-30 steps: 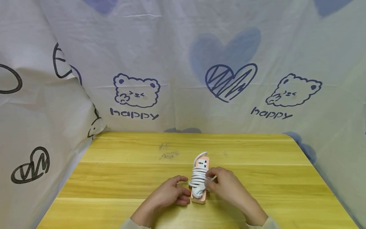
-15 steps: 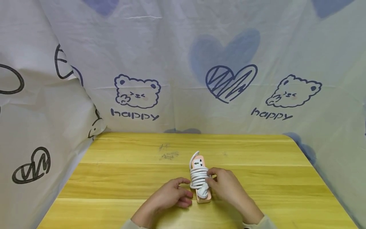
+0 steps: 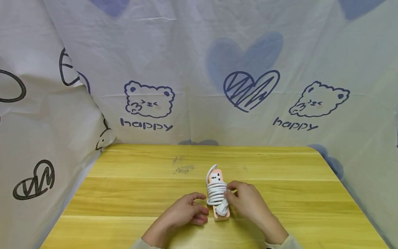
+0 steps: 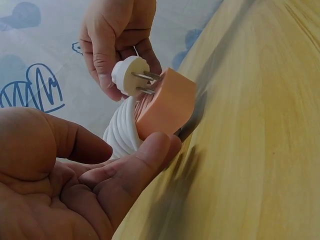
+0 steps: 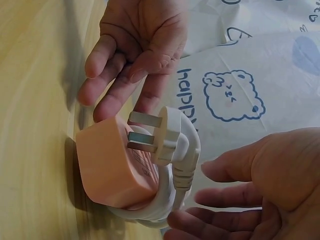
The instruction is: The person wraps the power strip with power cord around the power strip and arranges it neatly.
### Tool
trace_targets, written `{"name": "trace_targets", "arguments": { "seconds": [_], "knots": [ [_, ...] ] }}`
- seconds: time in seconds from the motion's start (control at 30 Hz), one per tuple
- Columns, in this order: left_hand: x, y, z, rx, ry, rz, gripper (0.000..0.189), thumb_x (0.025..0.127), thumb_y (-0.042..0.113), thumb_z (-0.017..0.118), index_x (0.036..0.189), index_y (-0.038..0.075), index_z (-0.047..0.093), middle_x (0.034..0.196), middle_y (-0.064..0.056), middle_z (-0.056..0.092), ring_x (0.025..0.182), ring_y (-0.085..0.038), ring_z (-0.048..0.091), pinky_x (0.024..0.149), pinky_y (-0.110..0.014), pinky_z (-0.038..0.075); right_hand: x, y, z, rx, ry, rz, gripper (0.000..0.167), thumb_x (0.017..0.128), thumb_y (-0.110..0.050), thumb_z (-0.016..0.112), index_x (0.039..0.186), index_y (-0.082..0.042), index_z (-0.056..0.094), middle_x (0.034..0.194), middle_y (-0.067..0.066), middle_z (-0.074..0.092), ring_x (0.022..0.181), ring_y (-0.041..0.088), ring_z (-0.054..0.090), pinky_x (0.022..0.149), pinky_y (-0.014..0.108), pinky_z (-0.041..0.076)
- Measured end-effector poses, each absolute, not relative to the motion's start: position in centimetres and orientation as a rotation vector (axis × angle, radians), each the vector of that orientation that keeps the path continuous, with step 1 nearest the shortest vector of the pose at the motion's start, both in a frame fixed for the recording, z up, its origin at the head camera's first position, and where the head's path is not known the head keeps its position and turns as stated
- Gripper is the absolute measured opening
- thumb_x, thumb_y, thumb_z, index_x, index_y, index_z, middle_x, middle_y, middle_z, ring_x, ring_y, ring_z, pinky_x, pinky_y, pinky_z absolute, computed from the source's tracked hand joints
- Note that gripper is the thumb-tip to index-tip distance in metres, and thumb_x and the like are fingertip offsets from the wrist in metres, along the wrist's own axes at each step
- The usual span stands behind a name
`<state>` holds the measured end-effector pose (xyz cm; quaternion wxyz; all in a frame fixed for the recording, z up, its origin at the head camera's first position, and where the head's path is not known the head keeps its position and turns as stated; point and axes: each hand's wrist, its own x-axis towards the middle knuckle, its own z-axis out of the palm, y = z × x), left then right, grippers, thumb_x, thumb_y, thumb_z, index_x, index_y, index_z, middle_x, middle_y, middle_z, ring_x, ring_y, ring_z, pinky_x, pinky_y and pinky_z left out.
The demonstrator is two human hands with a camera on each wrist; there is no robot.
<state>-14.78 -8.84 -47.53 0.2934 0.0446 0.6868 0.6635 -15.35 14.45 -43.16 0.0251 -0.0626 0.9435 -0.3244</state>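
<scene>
A peach-coloured power strip (image 3: 221, 218) lies on the table, its white sockets (image 3: 216, 177) facing up at the far end. White cord (image 3: 216, 193) is wound in several loops round its middle. Over the near end sits the three-pin plug (image 5: 172, 135), its metal pins pointing across the end of the strip. My left hand (image 3: 186, 211) is beside the strip's left side, fingers relaxed and fingertips close to it. On the other side my right hand (image 3: 247, 201) has its fingertips at the cord loops, with thumb and fingers apart in the right wrist view (image 5: 280, 185).
The wooden table (image 3: 295, 193) extends around the strip, with dark scuff marks (image 3: 184, 168) farther back. A white cloth (image 3: 199, 114) printed with bears and hearts hangs behind the table and along its sides.
The power strip has turned: its far end swung left and its near end right, mostly in the first half second. The plug shifted slightly right with it. Both hands have barely moved.
</scene>
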Motion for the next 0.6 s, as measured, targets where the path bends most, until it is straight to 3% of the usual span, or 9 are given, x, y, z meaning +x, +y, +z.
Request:
{"name": "trace_targets", "arguments": {
  "seconds": [0.43, 0.6],
  "knots": [
    [-15.4, -9.8, -47.0, 0.139, 1.92, 1.797, 0.05, 0.105, 0.002, 0.053, 0.151, -0.011, 0.041, 0.116, -0.025, 0.069, 0.094, -0.024, 0.073, 0.083, -0.038, 0.064, -16.0, 15.0, -43.8, -0.139, 2.999, -1.041, 0.011, 0.1, -0.018, 0.071, 0.101, -0.01, 0.078, 0.087, -0.002, 0.073, 0.068, 0.012, 0.056, 0.06, 0.031, 0.047],
    [-15.5, -10.0, -46.9, 0.14, 1.953, 1.774, 0.048, 0.106, 0.002, 0.054, 0.151, -0.01, 0.043, 0.116, -0.024, 0.069, 0.093, -0.023, 0.073, 0.084, -0.039, 0.064, -16.1, 15.1, -43.8, -0.142, 3.015, -1.03, 0.011, 0.099, -0.018, 0.071, 0.1, -0.011, 0.078, 0.086, -0.002, 0.073, 0.07, 0.012, 0.058, 0.063, 0.032, 0.049]
  ]
}}
